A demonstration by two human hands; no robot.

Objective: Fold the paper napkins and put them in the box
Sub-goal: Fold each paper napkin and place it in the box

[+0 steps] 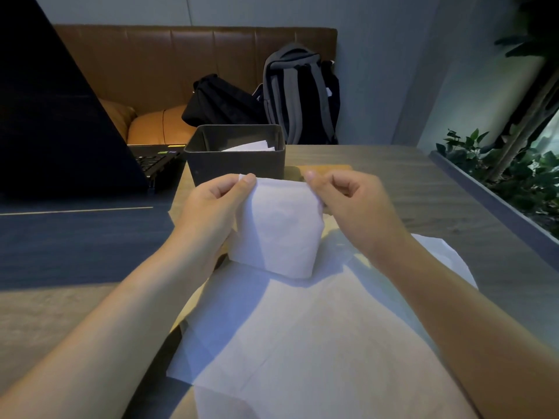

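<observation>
We see the left hand and right hand each pinching a top corner of a folded napkin, held above loose napkins on the surface, just before the box. No writing is legible to us.

No text, number or brand can be read anywhere. The laptop at the left carries small yellow and green stickers on its deck near the keyboard, but whatever is printed on them is too small and blurred to make out.
</observation>
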